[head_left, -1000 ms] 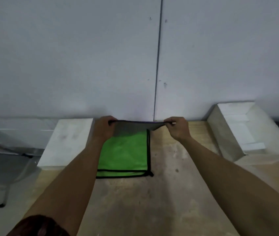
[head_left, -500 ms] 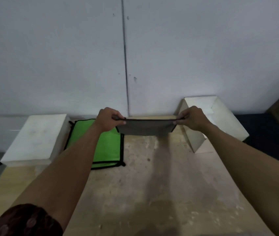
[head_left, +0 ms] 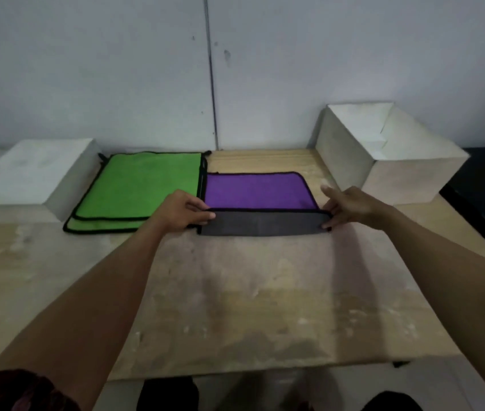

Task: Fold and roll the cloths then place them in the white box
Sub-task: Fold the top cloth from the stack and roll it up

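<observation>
A purple cloth (head_left: pixel 257 191) with black trim and a grey underside lies on the wooden table, its near edge turned over into a grey strip. My left hand (head_left: pixel 180 210) pinches the strip's left end. My right hand (head_left: pixel 346 206) rests on the strip's right end, fingers partly spread, thumb and fingertips on the corner. Two green cloths (head_left: pixel 143 185) with black trim lie stacked to the left of the purple one. The open white box (head_left: pixel 395 164) stands at the back right of the table, and no cloth shows inside it.
A closed white block (head_left: pixel 28 173) sits at the back left beside the green cloths. The wooden table (head_left: pixel 235 292) ends at a near edge low in the frame, and a grey wall rises right behind it. A dark area lies at the far right.
The cloth was held up in the air by both hands, grey side toward me. Now it lies on the table right of the green cloths, purple side up, with its near edge folded over.
</observation>
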